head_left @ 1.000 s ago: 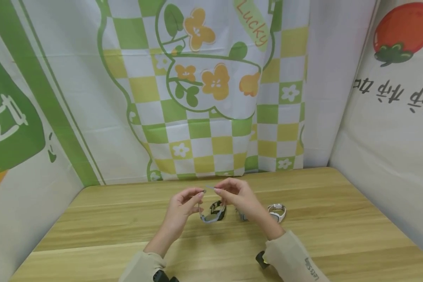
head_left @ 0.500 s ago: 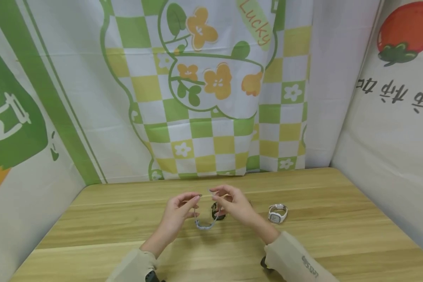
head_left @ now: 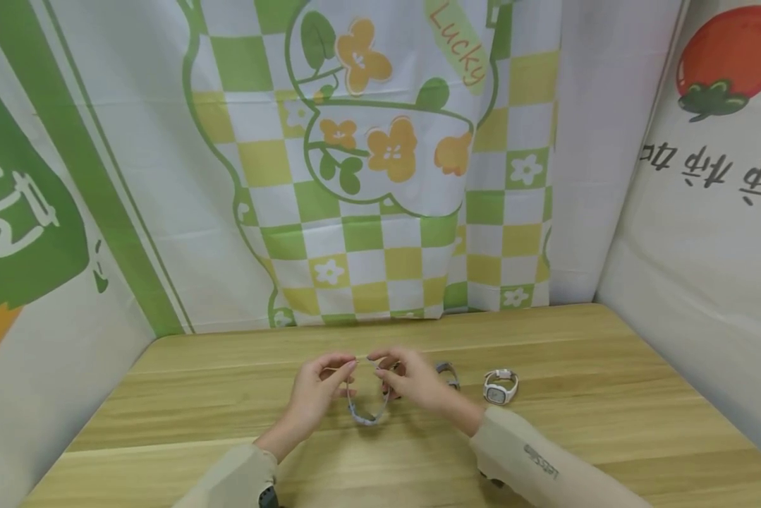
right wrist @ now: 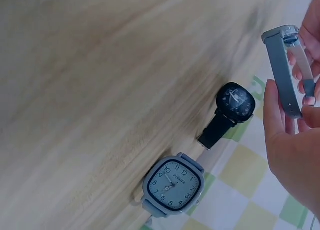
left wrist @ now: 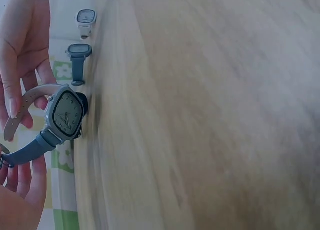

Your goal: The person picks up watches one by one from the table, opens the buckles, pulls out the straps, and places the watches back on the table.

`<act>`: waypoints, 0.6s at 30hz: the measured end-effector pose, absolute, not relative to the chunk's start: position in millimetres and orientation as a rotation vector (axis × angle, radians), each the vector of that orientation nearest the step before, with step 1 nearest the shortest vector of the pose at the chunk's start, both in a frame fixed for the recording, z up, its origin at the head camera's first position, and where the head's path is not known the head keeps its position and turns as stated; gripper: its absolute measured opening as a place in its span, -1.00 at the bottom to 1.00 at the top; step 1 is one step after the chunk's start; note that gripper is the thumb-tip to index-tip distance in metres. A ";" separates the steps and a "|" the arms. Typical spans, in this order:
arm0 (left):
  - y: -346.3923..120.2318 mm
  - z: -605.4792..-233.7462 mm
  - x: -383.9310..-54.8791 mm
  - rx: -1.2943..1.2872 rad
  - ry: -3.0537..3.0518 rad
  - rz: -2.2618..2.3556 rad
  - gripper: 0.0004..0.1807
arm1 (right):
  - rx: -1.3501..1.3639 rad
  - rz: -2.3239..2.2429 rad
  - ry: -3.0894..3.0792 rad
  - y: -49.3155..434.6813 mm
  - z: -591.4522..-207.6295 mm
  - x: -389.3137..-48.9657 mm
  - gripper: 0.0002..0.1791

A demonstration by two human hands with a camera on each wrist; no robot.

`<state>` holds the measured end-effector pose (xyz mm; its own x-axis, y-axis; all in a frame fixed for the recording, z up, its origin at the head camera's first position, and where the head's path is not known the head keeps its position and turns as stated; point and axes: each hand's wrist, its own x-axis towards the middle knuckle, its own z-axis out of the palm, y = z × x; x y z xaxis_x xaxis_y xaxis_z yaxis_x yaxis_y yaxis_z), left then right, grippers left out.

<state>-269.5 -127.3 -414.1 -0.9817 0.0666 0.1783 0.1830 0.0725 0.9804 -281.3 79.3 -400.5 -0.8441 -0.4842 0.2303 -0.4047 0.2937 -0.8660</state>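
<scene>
While the left hand [head_left: 310, 395] pinches one strap end of the blue-grey, rounded-square wristwatch [left wrist: 67, 113], the right hand [head_left: 417, 382] pinches its other end, and it hangs above the light-brown wooden table [head_left: 164, 409].

2 hands [left wrist: 25, 202] hold a blue-grey watch [left wrist: 67, 113], a grey watch [left wrist: 79, 50] and white watch [left wrist: 86, 15] beyond.

At the left of the left wrist view, your blue-grey, square-cased watch [left wrist: 66, 115] has a smooth, matt strap and a glassy face. In the right wrist view, right of centre, the black, round-cornered watch [right wrist: 236, 102] looks glossy over its face, duller along its strap. Your pale brown, wood-grained table [head_left: 164, 395] looks smooth; the green-and-yellow checked backdrop [head_left: 364, 240] is matt, creased cloth, and your beige sleeves [head_left: 230, 469] are matt fabric.
</scene>
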 end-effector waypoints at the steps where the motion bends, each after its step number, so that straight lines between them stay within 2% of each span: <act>1: -127.8 -414.8 -270.1 -0.260 -2.240 -2.059 -0.76 | -0.840 -1.603 2.476 78.4 -400.7 -281.8 -0.66; 18: -131.9 -424.7 -283.0 -0.196 -2.274 -2.017 -0.73 | -0.813 -1.516 2.585 69.5 -404.2 -297.6 -0.60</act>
<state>-283.0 -131.9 -424.7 -0.9872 0.0329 0.1562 0.1590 0.1165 0.9804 -297.6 69.5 -404.2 -0.8621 -0.4539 0.2252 -0.4181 0.3863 -0.8221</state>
